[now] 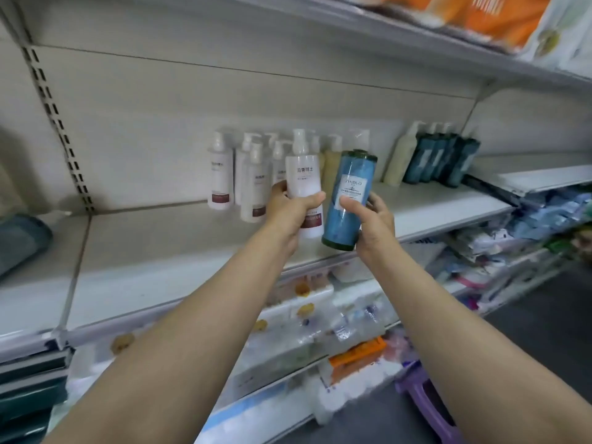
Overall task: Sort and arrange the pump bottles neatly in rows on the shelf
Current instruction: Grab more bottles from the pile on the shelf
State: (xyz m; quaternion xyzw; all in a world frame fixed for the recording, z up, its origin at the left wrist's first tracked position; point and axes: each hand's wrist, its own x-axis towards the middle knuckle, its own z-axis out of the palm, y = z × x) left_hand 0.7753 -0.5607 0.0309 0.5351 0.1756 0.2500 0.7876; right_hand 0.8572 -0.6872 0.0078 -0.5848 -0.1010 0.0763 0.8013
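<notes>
Both arms reach forward, the left hand [290, 208] and right hand [373, 216] each with fingers curled in a grip.

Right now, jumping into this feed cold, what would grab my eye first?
Two bottles held up mid-frame: the left hand grips a white pump bottle, the right hand a blue bottle, tilted. Behind them on the shelf stand a cluster of white pump bottles and, further right, a row of dark teal bottles.

I hold a white pump bottle [304, 190] upright, dark-red band low; a blue bottle [347, 200] tilts beside it; more white pump bottles [237, 177] crowd the shelf [160, 248] behind.
</notes>
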